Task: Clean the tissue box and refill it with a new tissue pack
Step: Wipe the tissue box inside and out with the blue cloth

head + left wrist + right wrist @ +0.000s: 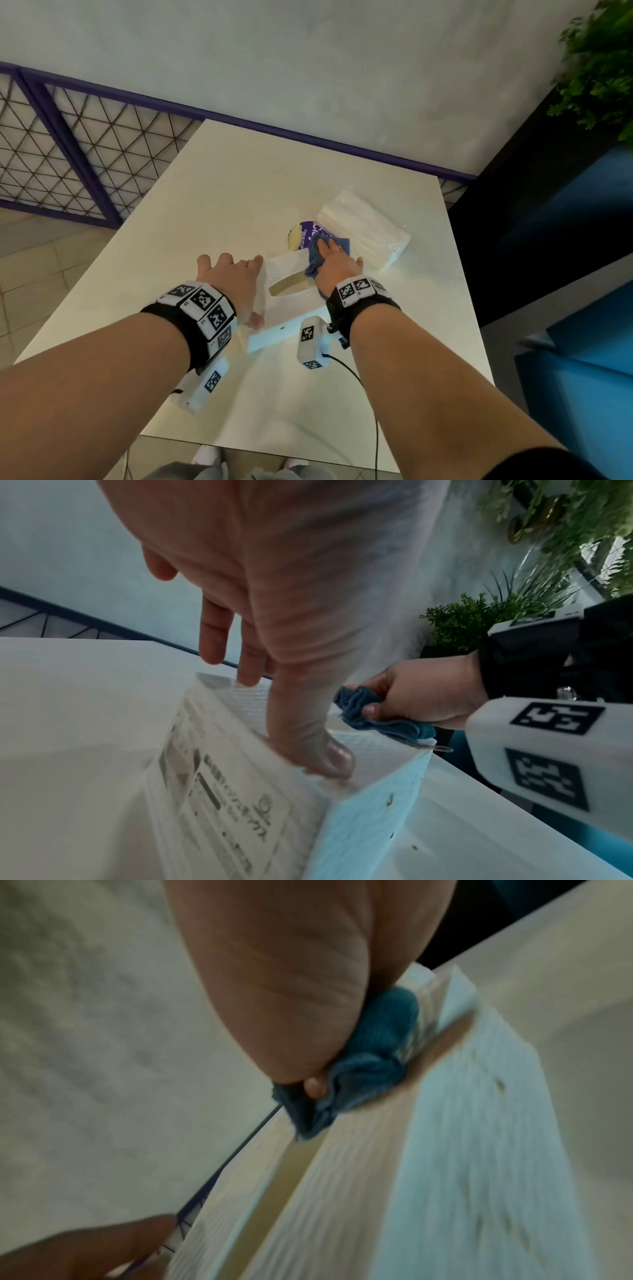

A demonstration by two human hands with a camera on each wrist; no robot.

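Table [219, 192] carrying all items. Tissue box [291, 301] sitting at centre, top slot showing nothing inside. Tissue pack [366, 233], wrapped and full, lying at box's 1 o'clock. Left hand [229, 284] bracing box's 9 o'clock side, fingers spread, thumb on top. Right hand [334, 267] pressing bunched blue cloth [317, 260] onto box top, fingers curling round it. Purple packet [308, 231] lying at 12 o'clock.

Far-left stretch of the tabletop [219, 192] open, also the near edge below the wrists. Tissue box [287, 301] sits mid-tabletop; tissue pack [366, 229] and purple packet [308, 231] crowd the far-right side just behind it. Wall runs close along the far edge.
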